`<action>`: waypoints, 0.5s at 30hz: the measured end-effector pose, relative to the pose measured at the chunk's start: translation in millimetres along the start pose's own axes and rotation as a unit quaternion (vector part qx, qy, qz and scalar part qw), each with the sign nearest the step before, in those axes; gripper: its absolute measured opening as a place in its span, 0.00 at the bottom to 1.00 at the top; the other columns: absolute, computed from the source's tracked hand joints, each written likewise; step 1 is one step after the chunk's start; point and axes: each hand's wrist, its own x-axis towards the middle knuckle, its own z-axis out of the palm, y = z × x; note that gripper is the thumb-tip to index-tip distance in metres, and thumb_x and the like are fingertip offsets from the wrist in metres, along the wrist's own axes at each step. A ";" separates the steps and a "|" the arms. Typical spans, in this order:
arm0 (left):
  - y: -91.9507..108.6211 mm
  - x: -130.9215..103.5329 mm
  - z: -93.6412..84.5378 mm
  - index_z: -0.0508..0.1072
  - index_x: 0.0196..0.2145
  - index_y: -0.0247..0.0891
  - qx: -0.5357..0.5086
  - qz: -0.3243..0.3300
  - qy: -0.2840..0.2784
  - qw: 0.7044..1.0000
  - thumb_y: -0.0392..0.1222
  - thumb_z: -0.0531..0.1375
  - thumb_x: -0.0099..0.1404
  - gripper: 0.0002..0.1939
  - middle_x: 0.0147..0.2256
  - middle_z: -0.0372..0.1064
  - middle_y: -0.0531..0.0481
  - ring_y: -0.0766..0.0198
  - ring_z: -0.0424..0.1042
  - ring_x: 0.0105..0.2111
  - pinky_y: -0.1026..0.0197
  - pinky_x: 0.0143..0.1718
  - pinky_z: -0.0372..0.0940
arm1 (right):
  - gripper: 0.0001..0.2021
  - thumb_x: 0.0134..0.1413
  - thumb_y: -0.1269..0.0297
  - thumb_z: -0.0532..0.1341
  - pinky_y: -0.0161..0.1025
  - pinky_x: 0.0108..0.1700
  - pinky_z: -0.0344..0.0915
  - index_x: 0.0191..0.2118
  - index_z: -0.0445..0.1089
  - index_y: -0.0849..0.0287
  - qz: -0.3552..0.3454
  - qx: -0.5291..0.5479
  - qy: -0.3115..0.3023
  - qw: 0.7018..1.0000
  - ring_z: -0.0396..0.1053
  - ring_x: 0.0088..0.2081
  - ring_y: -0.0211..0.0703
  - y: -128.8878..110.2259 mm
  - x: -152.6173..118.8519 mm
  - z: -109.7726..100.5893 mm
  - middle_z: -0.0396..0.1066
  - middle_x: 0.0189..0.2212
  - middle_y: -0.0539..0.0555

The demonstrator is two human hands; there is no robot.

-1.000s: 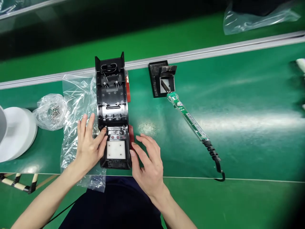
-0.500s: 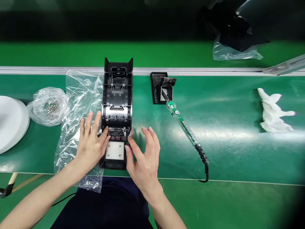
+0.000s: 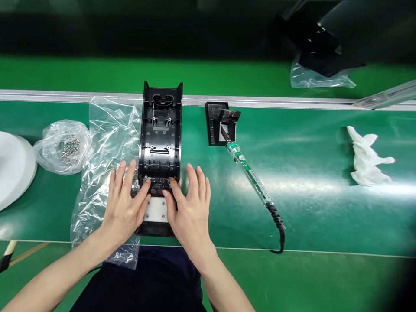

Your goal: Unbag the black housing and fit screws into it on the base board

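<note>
Just left of the frame's centre, a long black housing (image 3: pixel 160 147) lies open side up on the green bench (image 3: pixel 308 208), its far end at the metal rail (image 3: pixel 260 102) and its left edge over a clear plastic bag (image 3: pixel 104 160). The left hand (image 3: pixel 125 208) comes in from the lower left, palm down with fingers spread flat, its thumb pressing the housing's near end beside a white plate (image 3: pixel 156 211). The right hand (image 3: pixel 188 208) mirrors it from below centre, fingers splayed, thumb angled onto the same spot; neither grip closes around anything, both hands lying open against the part
</note>
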 end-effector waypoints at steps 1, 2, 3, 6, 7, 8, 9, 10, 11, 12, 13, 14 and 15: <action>1.4 -1.5 -1.3 0.70 0.48 0.26 -0.013 0.003 0.007 1.000 0.27 0.58 0.65 0.13 0.59 0.44 0.23 0.31 0.44 0.61 0.25 0.54 0.52 | 0.11 0.67 0.67 0.54 0.65 0.58 0.52 0.45 0.70 0.68 -0.007 0.024 0.025 0.999 0.46 0.62 0.63 0.7 -1.7 -2.9 0.49 0.59 0.67; 3.4 -3.3 -3.1 0.70 0.48 0.25 -0.030 0.007 0.016 0.999 0.25 0.58 0.64 0.13 0.59 0.46 0.23 0.31 0.45 0.61 0.25 0.54 0.52 | 0.09 0.66 0.69 0.55 0.65 0.58 0.53 0.45 0.69 0.68 -0.013 0.052 0.049 0.997 0.49 0.61 0.62 2.1 -4.4 -6.3 0.53 0.58 0.66; 5.9 -5.5 -5.5 0.70 0.47 0.24 -0.051 0.014 0.025 0.998 0.24 0.58 0.64 0.13 0.58 0.48 0.24 0.33 0.47 0.60 0.25 0.55 0.52 | 0.07 0.65 0.71 0.55 0.64 0.58 0.55 0.44 0.67 0.68 -0.018 0.084 0.071 0.994 0.53 0.59 0.59 4.2 -8.2 -9.9 0.56 0.55 0.66; 15.5 -14.1 -13.2 0.70 0.44 0.21 -0.137 0.048 0.035 0.989 0.22 0.57 0.64 0.10 0.54 0.56 0.27 0.38 0.55 0.58 0.30 0.57 0.54 | 0.09 0.65 0.73 0.55 0.50 0.55 0.64 0.48 0.65 0.65 0.059 0.204 0.102 0.972 0.63 0.52 0.47 15.9 -23.8 -17.7 0.64 0.48 0.60; 18.6 -17.4 -15.1 0.69 0.43 0.19 -0.166 0.068 0.029 0.983 0.23 0.56 0.65 0.09 0.53 0.58 0.28 0.40 0.57 0.57 0.33 0.58 0.56 | 0.10 0.66 0.70 0.55 0.45 0.52 0.66 0.51 0.64 0.64 0.121 0.261 0.112 0.951 0.65 0.49 0.43 21.4 -28.7 -18.6 0.66 0.45 0.59; 21.3 -20.9 -16.3 0.69 0.44 0.18 -0.189 0.090 0.019 0.978 0.24 0.57 0.66 0.09 0.52 0.60 0.29 0.41 0.58 0.57 0.35 0.59 0.57 | 0.13 0.67 0.66 0.55 0.42 0.49 0.68 0.54 0.62 0.63 0.191 0.324 0.129 0.917 0.67 0.46 0.41 27.7 -32.4 -18.6 0.67 0.43 0.58; 23.3 -24.2 -16.6 0.68 0.45 0.17 -0.204 0.111 0.005 0.973 0.25 0.57 0.66 0.09 0.52 0.60 0.30 0.42 0.58 0.57 0.37 0.59 0.57 | 0.16 0.66 0.62 0.56 0.40 0.47 0.69 0.55 0.60 0.63 0.257 0.387 0.154 0.872 0.68 0.43 0.40 34.5 -34.4 -18.1 0.67 0.41 0.57; 24.7 -27.3 -15.9 0.67 0.46 0.16 -0.208 0.129 -0.014 0.970 0.28 0.58 0.68 0.11 0.52 0.60 0.30 0.42 0.58 0.57 0.38 0.60 0.57 | 0.20 0.65 0.57 0.59 0.40 0.45 0.70 0.55 0.59 0.63 0.307 0.441 0.188 0.822 0.69 0.40 0.40 41.5 -34.3 -17.3 0.67 0.39 0.57; 25.4 -29.9 -14.4 0.67 0.47 0.16 -0.202 0.144 -0.036 0.968 0.32 0.58 0.69 0.14 0.53 0.59 0.30 0.43 0.56 0.58 0.38 0.61 0.56 | 0.23 0.61 0.54 0.61 0.40 0.43 0.70 0.54 0.58 0.64 0.336 0.482 0.226 0.777 0.69 0.38 0.40 48.4 -32.2 -16.6 0.67 0.36 0.56; 25.6 -32.1 -12.2 0.66 0.49 0.15 -0.189 0.153 -0.059 0.968 0.36 0.57 0.70 0.16 0.55 0.57 0.30 0.42 0.55 0.59 0.38 0.61 0.54 | 0.26 0.58 0.53 0.65 0.39 0.41 0.70 0.52 0.57 0.65 0.347 0.506 0.267 0.743 0.69 0.36 0.39 55.0 -28.1 -16.1 0.67 0.34 0.54; 25.4 -33.7 -9.5 0.65 0.49 0.15 -0.171 0.157 -0.078 0.970 0.39 0.56 0.71 0.19 0.56 0.55 0.30 0.42 0.53 0.59 0.38 0.62 0.54 | 0.28 0.54 0.52 0.67 0.37 0.40 0.70 0.51 0.57 0.65 0.347 0.515 0.303 0.723 0.68 0.34 0.38 61.0 -22.5 -15.8 0.66 0.32 0.53; 24.9 -34.9 -6.5 0.65 0.50 0.14 -0.154 0.159 -0.089 0.971 0.41 0.55 0.72 0.21 0.57 0.53 0.29 0.41 0.52 0.60 0.38 0.61 0.54 | 0.29 0.52 0.52 0.69 0.35 0.37 0.69 0.50 0.57 0.65 0.338 0.515 0.332 0.715 0.68 0.32 0.36 66.1 -15.9 -15.9 0.65 0.30 0.51; 24.5 -35.6 -3.4 0.65 0.50 0.14 -0.138 0.161 -0.093 0.973 0.42 0.54 0.72 0.21 0.58 0.51 0.29 0.41 0.51 0.60 0.38 0.61 0.55 | 0.29 0.51 0.52 0.69 0.34 0.35 0.68 0.50 0.57 0.65 0.324 0.509 0.353 0.715 0.66 0.30 0.35 70.4 -8.9 -16.1 0.63 0.28 0.49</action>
